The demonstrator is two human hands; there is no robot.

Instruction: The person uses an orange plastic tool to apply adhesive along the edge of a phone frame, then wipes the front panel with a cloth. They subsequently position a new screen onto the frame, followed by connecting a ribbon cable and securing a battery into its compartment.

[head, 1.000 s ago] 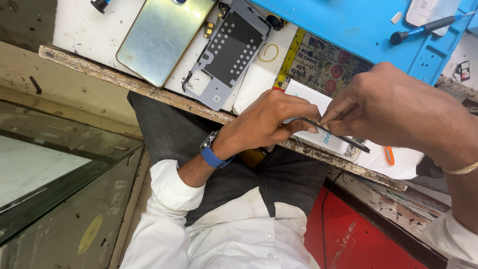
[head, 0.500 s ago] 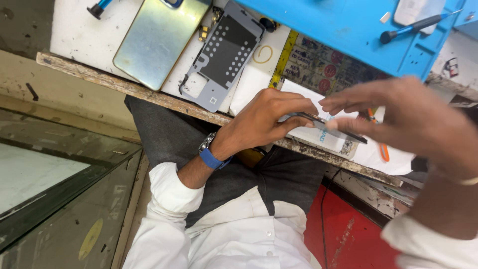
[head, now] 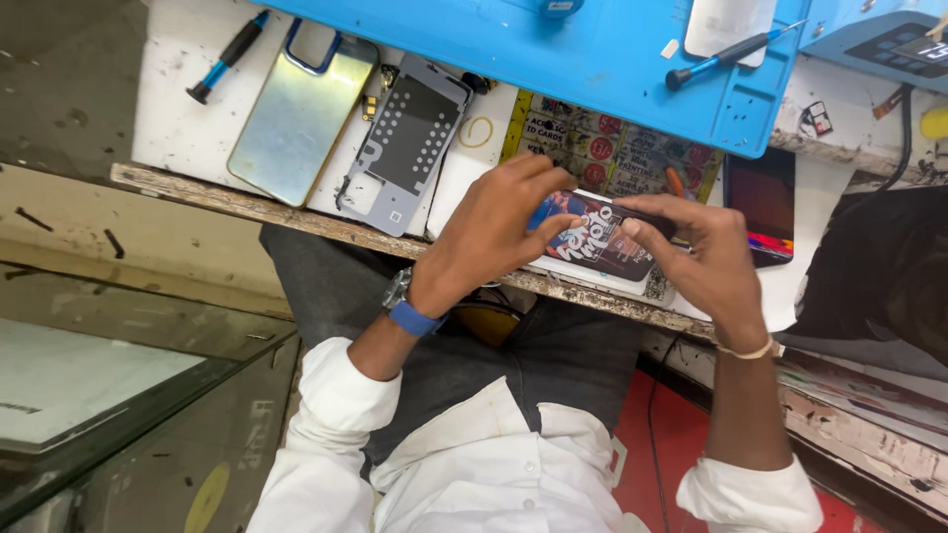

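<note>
A smartphone (head: 600, 240) with a lit, colourful screen lies flat at the front edge of the white workbench (head: 178, 118). My left hand (head: 494, 229) rests on its left end, fingers curled over the edge. From the right, my right hand (head: 696, 257) holds the other end, thumb on the screen. Both wrists come up from my lap. An orange tool tip (head: 673, 182) shows just behind the phone.
A gold phone back cover (head: 301, 118) and a grey phone mid-frame (head: 405, 143) lie at the left. A blue work mat (head: 592, 49) carries a screwdriver (head: 726, 54). Another screwdriver (head: 227, 57) lies far left. A dark display panel (head: 760, 202) sits right. A glass counter (head: 109, 395) is lower left.
The thin black strip held between both hands earlier is gone from view. Both hands have come down onto the lit phone, and the view has shifted.
</note>
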